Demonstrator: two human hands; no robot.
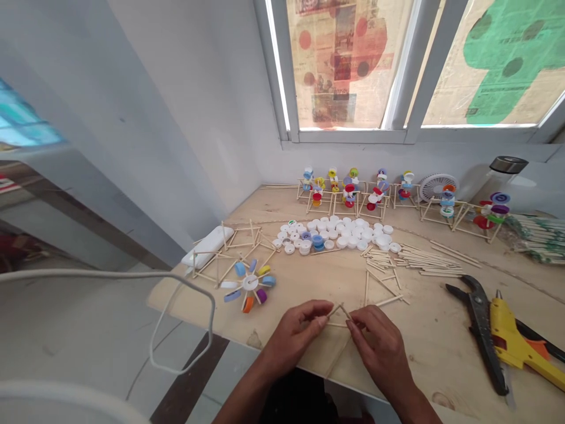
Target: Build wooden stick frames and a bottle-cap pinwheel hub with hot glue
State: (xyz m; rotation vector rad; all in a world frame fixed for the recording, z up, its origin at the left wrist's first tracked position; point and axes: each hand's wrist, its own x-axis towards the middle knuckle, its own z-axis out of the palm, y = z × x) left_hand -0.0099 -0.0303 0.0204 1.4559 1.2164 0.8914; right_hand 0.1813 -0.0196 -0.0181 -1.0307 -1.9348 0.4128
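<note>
Near the front edge of the table, a small triangle of thin wooden sticks (337,325) is held between my two hands, its peak pointing away from me. My left hand (298,330) pinches its left corner between thumb and fingers. At the right corner, my right hand (379,338) has its fingertips closed on the sticks. To the left lies a wheel of sticks (250,282) with coloured bottle caps around its rim. Beyond my right hand are loose joined sticks (384,282) in a triangular shape.
White bottle caps (353,232) lie in a heap mid-table, beside loose sticks (428,259). Finished cap-and-stick models (348,194) line the back. Black pliers (479,330) and a yellow glue gun (507,333) lie right. Stick frames (220,268), a white power strip (207,247) and its cable (212,306) are left.
</note>
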